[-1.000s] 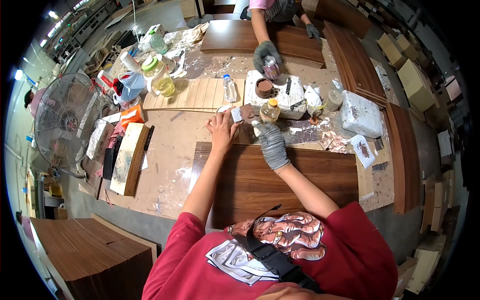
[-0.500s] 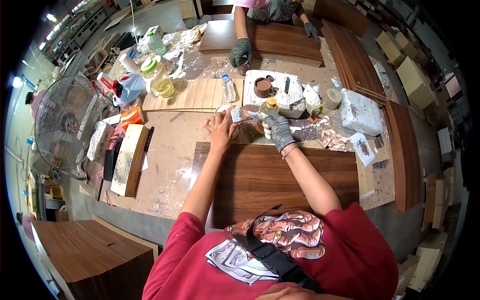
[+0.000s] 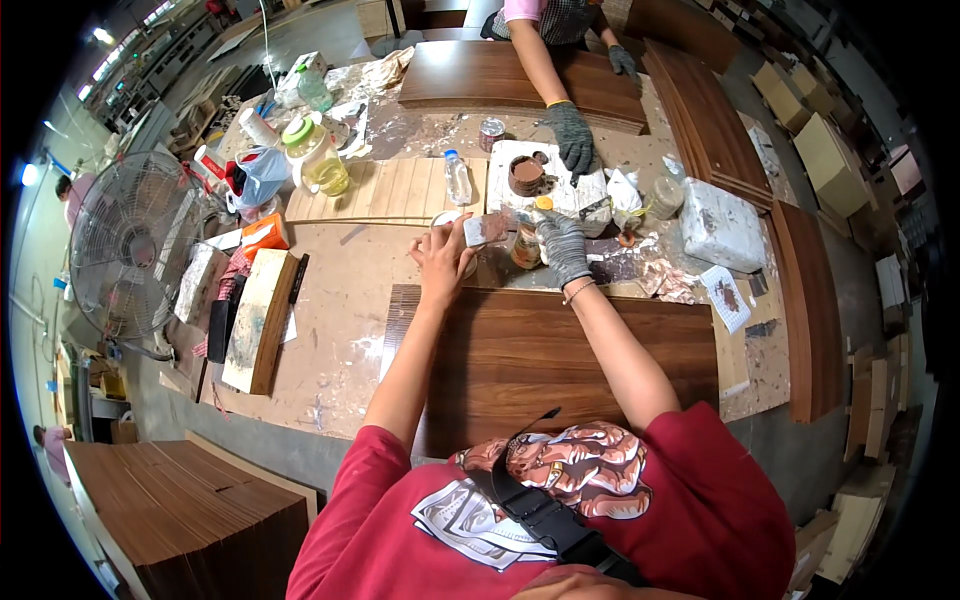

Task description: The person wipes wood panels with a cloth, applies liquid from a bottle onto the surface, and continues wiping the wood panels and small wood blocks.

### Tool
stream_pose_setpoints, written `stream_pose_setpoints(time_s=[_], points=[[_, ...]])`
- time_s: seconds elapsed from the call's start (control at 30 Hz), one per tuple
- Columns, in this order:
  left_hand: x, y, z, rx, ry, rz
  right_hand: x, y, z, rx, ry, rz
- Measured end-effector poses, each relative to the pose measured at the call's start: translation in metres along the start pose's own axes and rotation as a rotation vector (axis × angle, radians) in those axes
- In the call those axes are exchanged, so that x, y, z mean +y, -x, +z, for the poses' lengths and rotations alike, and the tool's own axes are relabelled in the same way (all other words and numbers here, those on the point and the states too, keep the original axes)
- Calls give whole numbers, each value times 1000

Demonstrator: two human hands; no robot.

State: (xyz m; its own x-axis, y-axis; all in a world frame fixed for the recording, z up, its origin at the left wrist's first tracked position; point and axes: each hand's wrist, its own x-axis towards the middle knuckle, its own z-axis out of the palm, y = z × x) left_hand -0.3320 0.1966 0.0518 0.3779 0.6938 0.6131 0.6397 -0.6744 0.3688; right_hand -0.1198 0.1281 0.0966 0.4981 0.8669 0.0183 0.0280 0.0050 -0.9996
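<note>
Putty-smeared scraper (image 3: pixel 487 229), a small flat blade, sits pinched in the bare left hand (image 3: pixel 443 262), thumb and fingers (image 3: pixel 452 226) closed on its left end; how much handle lies inside the grip is hidden. Its free end points right toward the gloved right hand (image 3: pixel 561 243), whose fingers curl together over something too small to make out, just right of a small brown-filled jar (image 3: pixel 524 250) partly covered by that glove. Both hands hover at the far edge of a dark wood panel (image 3: pixel 560 350) lying on the tabletop (image 3: pixel 340 290).

Farther off, a white block (image 3: pixel 560 190) carries a round tub of brown paste (image 3: pixel 524 175); another person's grey-gloved hand (image 3: pixel 573 135) rests on the block's right part. A clear plastic bottle (image 3: pixel 457 177) stands left of it, and a large jar of yellowish liquid with a green lid (image 3: pixel 316 155) stands far left. A glass jar (image 3: pixel 664 196) is near a white wrapped slab (image 3: pixel 722 224) on the right; its contents are unclear. A floor fan (image 3: pixel 125 245) is cut by the dark left rim.
</note>
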Motion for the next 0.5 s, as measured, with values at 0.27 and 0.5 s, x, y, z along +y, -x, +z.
stream_pose_setpoints(time_s=[0.27, 0.5], points=[[1, 1, 2, 10, 9, -19, 4, 41, 10, -100, 608, -507], [0, 0, 4, 20, 35, -33, -4, 60, 11, -32, 591, -644]])
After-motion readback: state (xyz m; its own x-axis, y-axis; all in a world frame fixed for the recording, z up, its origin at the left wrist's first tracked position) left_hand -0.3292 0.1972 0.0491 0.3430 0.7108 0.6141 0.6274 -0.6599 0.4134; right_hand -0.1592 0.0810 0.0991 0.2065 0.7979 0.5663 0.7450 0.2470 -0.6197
